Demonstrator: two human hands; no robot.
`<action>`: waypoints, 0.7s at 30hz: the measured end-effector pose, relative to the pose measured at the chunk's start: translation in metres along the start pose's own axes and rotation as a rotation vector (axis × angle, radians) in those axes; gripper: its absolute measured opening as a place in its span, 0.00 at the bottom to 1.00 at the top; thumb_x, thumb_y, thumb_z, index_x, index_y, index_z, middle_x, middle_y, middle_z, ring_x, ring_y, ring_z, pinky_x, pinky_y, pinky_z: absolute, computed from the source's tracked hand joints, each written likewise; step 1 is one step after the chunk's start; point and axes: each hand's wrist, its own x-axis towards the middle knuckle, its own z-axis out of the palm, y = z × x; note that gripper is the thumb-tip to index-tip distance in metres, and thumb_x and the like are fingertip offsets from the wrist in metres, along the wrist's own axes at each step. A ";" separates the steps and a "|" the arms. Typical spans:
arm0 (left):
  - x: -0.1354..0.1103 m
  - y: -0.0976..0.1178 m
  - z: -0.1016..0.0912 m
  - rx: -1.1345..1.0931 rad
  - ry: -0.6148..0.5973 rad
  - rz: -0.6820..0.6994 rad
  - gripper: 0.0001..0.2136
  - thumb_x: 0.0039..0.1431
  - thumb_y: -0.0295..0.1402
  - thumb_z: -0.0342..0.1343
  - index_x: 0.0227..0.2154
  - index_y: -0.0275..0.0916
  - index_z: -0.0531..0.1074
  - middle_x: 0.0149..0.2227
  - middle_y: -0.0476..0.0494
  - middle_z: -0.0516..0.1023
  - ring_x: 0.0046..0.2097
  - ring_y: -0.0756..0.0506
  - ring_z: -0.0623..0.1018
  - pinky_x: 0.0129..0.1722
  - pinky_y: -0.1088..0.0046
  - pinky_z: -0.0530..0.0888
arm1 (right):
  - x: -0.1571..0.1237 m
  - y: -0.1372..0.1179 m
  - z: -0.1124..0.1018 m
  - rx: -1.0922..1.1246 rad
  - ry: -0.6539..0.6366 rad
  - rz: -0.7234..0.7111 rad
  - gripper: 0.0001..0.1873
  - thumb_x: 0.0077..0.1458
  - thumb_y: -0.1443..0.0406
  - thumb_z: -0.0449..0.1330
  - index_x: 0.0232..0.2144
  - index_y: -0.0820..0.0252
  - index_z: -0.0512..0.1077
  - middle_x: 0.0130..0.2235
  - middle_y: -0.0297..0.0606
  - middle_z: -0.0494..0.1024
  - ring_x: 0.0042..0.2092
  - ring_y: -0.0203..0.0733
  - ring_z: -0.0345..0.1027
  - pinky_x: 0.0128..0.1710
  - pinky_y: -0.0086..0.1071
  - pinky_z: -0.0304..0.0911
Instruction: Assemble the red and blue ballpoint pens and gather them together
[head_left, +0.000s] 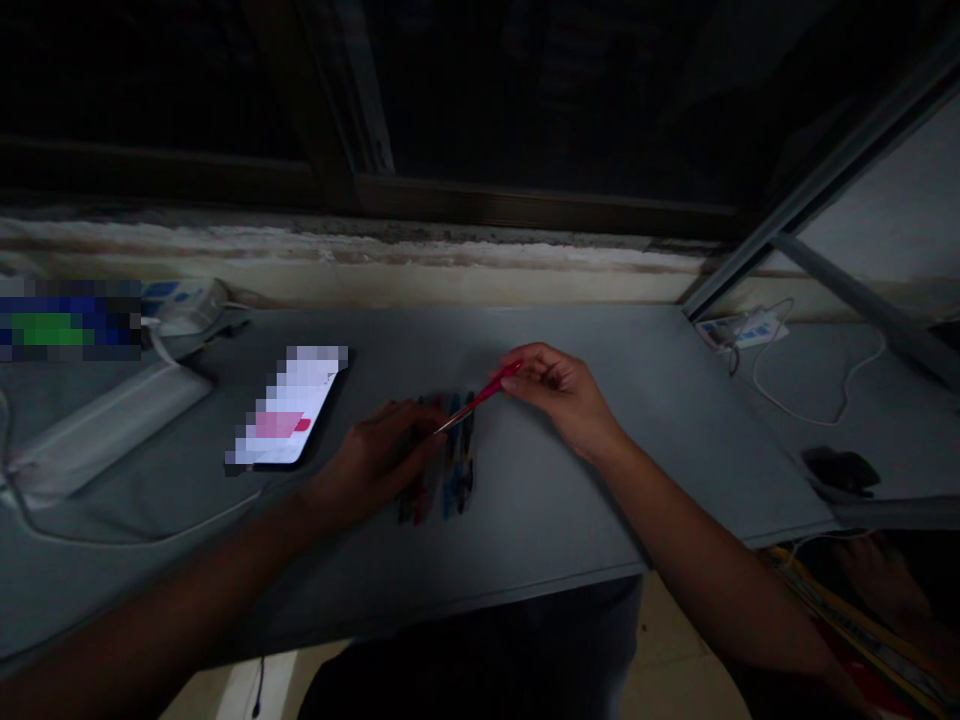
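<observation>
The hands are apart. The right hand [559, 395] pinches a red pen [480, 398], tip toward nine o'clock. The left hand [371, 462] touches other pens [450, 455] on the desk [525, 530]; I cannot tell if it grips.

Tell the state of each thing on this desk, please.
Left hand, open, over the row of pens
Right hand, pinching the red pen
Red pen, raised and tilted, silver tip near left hand
Row of pens, lying side by side on grey desk
Phone, face up, screen lit
</observation>
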 end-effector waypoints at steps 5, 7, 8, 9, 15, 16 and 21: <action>-0.005 -0.007 -0.002 0.045 0.013 0.043 0.11 0.80 0.40 0.55 0.50 0.44 0.81 0.39 0.44 0.84 0.40 0.43 0.84 0.41 0.66 0.80 | -0.009 0.000 0.010 -0.168 -0.051 0.110 0.23 0.54 0.47 0.78 0.34 0.58 0.81 0.31 0.34 0.85 0.31 0.35 0.75 0.36 0.30 0.71; -0.005 -0.008 -0.005 0.062 0.004 0.061 0.11 0.81 0.40 0.55 0.51 0.44 0.82 0.38 0.46 0.83 0.39 0.43 0.83 0.42 0.66 0.79 | -0.013 -0.003 0.012 -0.331 -0.051 0.163 0.29 0.60 0.42 0.72 0.24 0.58 0.74 0.22 0.31 0.75 0.24 0.32 0.66 0.27 0.29 0.61; -0.005 -0.008 -0.007 0.068 0.003 0.070 0.12 0.81 0.39 0.54 0.51 0.44 0.82 0.38 0.46 0.83 0.39 0.43 0.82 0.42 0.67 0.79 | -0.015 -0.005 0.013 -0.398 -0.060 0.169 0.31 0.63 0.41 0.69 0.23 0.58 0.73 0.20 0.29 0.72 0.23 0.32 0.64 0.26 0.30 0.57; -0.005 -0.008 -0.009 0.072 0.000 0.076 0.12 0.81 0.39 0.54 0.52 0.44 0.82 0.38 0.47 0.82 0.39 0.44 0.81 0.41 0.67 0.78 | -0.017 -0.007 0.013 -0.432 -0.056 0.145 0.29 0.63 0.42 0.69 0.25 0.58 0.74 0.21 0.29 0.72 0.24 0.32 0.64 0.27 0.29 0.57; -0.005 -0.009 -0.014 0.097 -0.021 0.116 0.11 0.82 0.36 0.53 0.53 0.43 0.81 0.38 0.47 0.81 0.39 0.44 0.80 0.41 0.69 0.76 | -0.016 -0.013 0.005 -0.447 -0.118 0.114 0.28 0.68 0.41 0.64 0.31 0.58 0.77 0.25 0.32 0.77 0.27 0.34 0.69 0.32 0.30 0.64; -0.005 -0.009 -0.014 0.097 -0.024 0.129 0.11 0.82 0.35 0.53 0.54 0.43 0.81 0.38 0.47 0.81 0.39 0.44 0.80 0.41 0.69 0.76 | -0.015 -0.013 0.004 -0.482 -0.115 0.139 0.30 0.70 0.40 0.61 0.28 0.58 0.75 0.23 0.31 0.75 0.26 0.33 0.67 0.31 0.31 0.62; -0.006 -0.008 -0.010 0.116 0.014 0.148 0.10 0.82 0.35 0.53 0.55 0.42 0.79 0.38 0.47 0.81 0.38 0.44 0.79 0.40 0.69 0.76 | -0.011 -0.010 -0.003 -0.408 -0.150 0.074 0.25 0.60 0.44 0.73 0.43 0.57 0.77 0.31 0.31 0.80 0.31 0.35 0.71 0.34 0.30 0.65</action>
